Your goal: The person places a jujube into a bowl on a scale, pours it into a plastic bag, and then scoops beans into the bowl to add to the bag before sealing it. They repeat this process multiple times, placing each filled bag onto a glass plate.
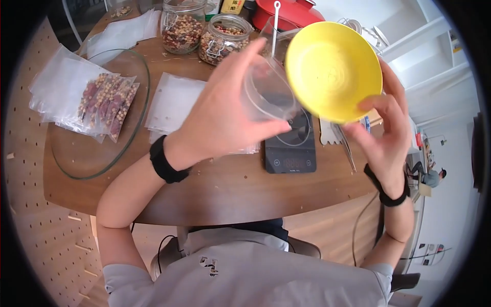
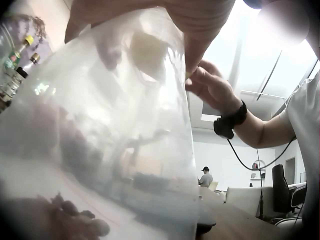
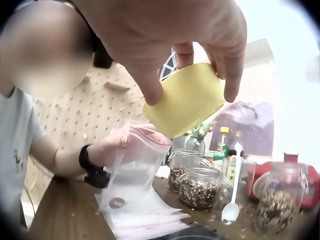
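My left hand [image 1: 217, 115] grips a clear plastic zip bag [image 1: 268, 92] near its top, thumb and fingers spread around the mouth. In the left wrist view, several dark, rounded pieces [image 2: 80, 215] show low in the bag [image 2: 115, 135]. The fingers and thumb of my right hand [image 1: 386, 130] pinch the rim of a yellow bowl [image 1: 332, 71]. That bowl is tipped toward the bag's mouth, close above it in the right wrist view, and its inside looks bare. Under the bag, partly hidden, lies a black digital scale [image 1: 290, 161].
A stack of bags [image 1: 176, 97] lies left of the scale. Farther left, a glass plate [image 1: 76, 176] bears filled bags [image 1: 107, 105]. Jars of mixed beans [image 1: 181, 33], a white spoon [image 1: 276, 25] and a red pot [image 1: 291, 13] stand at the back. A person [image 1: 432, 176] sits far right.
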The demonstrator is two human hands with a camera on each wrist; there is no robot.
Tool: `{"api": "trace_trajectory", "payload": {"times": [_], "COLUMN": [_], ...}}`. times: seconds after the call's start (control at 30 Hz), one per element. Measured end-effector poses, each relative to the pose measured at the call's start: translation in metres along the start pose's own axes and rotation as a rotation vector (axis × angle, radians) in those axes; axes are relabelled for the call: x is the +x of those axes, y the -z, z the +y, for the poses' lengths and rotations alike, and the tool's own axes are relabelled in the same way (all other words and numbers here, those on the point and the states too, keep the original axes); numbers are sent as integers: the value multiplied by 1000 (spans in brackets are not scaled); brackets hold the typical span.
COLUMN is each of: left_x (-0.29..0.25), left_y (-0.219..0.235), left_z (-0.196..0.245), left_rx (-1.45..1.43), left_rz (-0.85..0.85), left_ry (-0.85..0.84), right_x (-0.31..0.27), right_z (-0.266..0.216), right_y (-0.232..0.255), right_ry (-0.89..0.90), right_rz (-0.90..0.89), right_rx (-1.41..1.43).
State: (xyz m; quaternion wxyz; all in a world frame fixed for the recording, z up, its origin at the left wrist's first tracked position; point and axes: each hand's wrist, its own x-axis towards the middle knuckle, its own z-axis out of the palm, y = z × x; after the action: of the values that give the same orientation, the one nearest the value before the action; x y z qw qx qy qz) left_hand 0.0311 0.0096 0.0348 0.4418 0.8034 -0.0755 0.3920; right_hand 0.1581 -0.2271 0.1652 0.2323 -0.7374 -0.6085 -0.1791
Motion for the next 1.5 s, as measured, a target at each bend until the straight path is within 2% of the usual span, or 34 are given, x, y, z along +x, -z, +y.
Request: {"api": "trace_trajectory", "payload": {"times": [0.07,0.13,0.2,0.4,0.53,0.6,0.63,0.7,0.73,0.77,0.83,0.9,1.0,1.1,1.2,1.3,1.4,1.5], "left_x": [2,8,11,15,18,22,26,28,26,25,26,26,28,29,28,28,29,28], "left_y": [4,10,13,24,28,32,34,37,42,44,45,47,53,54,54,53,53,53], "left_z": [-1,2,1,2,3,4,6,5,1,-1,-1,0,1,3,1,2,2,1], "left_rx": [-13,-35,-33,27,29,-20,-78,-78,-21,36,-25,-22,36,-1,-7,-2,-12,-18], "left_rz": [63,109,157,170,204,236,251,266,270,275,284,279,270,283,282,282,281,279], "left_ry": [28,63,49,38,54,43,30,36,54,70,61,38,3,11,-10,-8,-6,-8], "right_x": [-23,-47,-76,-109,-104,-79,-61,-21,2,27,77,121,160,177,182,185,177,174], "right_z": [24,45,62,53,50,52,56,66,73,85,110,114,102,123,134,144,152,150], "right_y": [-23,-47,-71,-112,-112,-93,-87,-88,-90,-90,-104,-113,-118,-126,-144,-147,-155,-144], "right_ry": [-297,-502,-630,-755,-560,-406,-365,-505,-529,-477,-334,-462,-616,-623,-538,-468,-302,-328], "right_rz": [117,128,58,3,-5,25,18,53,56,16,-16,-119,-203,-422,-289,-334,-193,-252], "right_rx": [296,555,586,682,416,173,164,449,472,367,251,188,515,381,319,242,409,238]}}
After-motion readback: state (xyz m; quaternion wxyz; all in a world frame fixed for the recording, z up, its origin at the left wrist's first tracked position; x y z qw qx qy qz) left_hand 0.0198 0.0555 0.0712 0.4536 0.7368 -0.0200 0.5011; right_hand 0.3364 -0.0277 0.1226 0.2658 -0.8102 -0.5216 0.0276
